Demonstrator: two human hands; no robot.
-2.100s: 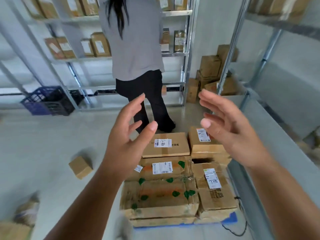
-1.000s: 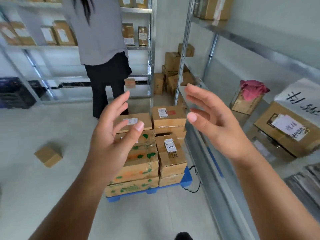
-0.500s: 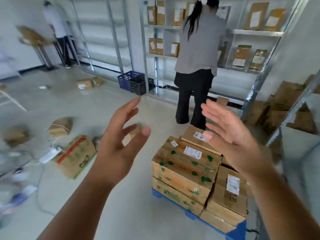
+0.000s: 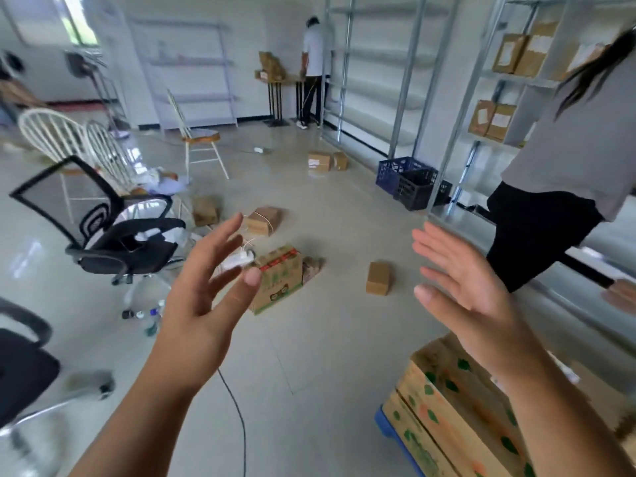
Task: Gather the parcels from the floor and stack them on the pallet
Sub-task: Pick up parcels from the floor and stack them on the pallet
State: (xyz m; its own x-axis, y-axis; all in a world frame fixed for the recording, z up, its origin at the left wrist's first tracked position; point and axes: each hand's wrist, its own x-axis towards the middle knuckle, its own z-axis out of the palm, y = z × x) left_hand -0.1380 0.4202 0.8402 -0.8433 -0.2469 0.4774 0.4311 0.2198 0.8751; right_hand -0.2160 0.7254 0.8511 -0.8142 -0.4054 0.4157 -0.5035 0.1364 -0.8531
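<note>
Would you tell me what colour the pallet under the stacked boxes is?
The pallet is blue; only its corner shows, in the head view.

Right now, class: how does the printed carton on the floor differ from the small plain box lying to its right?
The printed carton is clearly larger than the small plain box. The carton carries green graphics and a red strip; the small box is bare brown. The carton lies partly behind the left hand; the small box shows unobstructed. Both are cardboard, on the floor, untouched.

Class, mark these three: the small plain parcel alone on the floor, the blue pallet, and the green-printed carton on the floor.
small plain parcel (image 4: pixel 378 278), head view, its top face.
blue pallet (image 4: pixel 388 427), head view, its near corner.
green-printed carton (image 4: pixel 279 283), head view, its front side.
</note>
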